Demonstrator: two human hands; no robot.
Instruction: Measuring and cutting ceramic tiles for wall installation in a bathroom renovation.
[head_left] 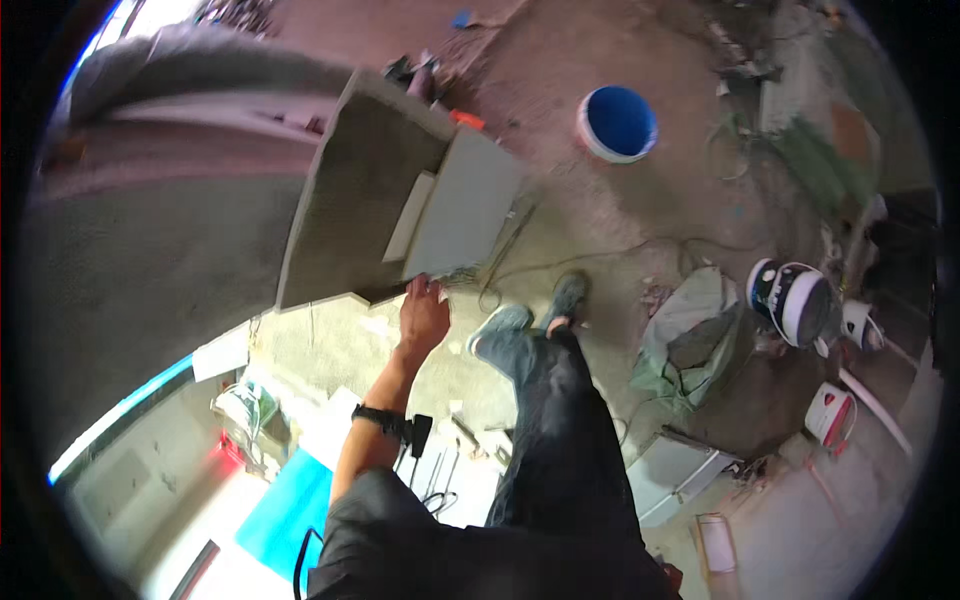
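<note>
My left hand (425, 318) reaches forward, a black band (381, 419) with a small dark device round its wrist. Its fingers are curled at the near corner of a light grey, tile-like panel (465, 205) and appear to grip its edge. That panel lies against a larger, darker grey-brown panel (365, 170), with a narrow pale strip (408, 217) between them. At the lower edge, a small reddish-brown patch (672, 576) beside my dark clothing may be part of my right hand; no fingers can be made out.
A white bucket with a blue inside (620, 122) stands ahead on the dusty floor. To the right are a crumpled sack (690, 335), a black-and-white bucket (795, 302) and a grey box (682, 478). A cable (600, 256) crosses the floor beyond my shoes (502, 325). A blue sheet (285, 510) lies at lower left.
</note>
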